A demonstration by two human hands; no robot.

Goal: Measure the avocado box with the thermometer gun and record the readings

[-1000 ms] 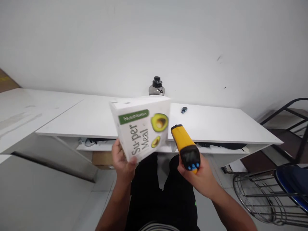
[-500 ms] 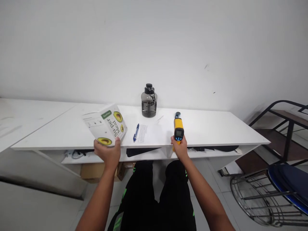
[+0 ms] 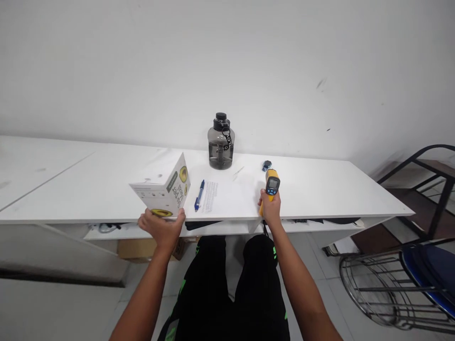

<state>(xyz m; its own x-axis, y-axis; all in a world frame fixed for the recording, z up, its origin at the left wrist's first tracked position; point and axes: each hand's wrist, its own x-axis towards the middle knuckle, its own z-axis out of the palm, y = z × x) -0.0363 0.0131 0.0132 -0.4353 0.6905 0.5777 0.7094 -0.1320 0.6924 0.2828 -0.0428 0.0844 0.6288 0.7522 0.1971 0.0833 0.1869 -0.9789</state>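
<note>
My left hand (image 3: 163,227) grips the near lower edge of a white printed box (image 3: 158,193) marked "Su-per Meal" with avocado pictures. The box is tilted over the table's front edge, two of its faces meeting at an upright corner. In my right hand (image 3: 272,210) is a yellow and black infrared thermometer (image 3: 272,182), its small screen facing me and my fingers wrapped round its handle. A blue pen (image 3: 199,195) lies beside small print on a white paper sheet (image 3: 223,202), between my hands. Beyond the thermometer lies a small dark blue object, apparently a wristwatch (image 3: 266,165).
A grey, see-through water bottle (image 3: 221,147) stands at the back of the white table (image 3: 330,189), near the wall. Below is a shelf (image 3: 234,228) with dark items and a cardboard box (image 3: 137,249). Blue-seated stools (image 3: 430,272) and a dark metal rack (image 3: 426,208) stand right.
My left hand has turned the box, so its front faces more to the right. The thermometer has shifted slightly right and tilted, leaving more room between it and the small dark blue object.
</note>
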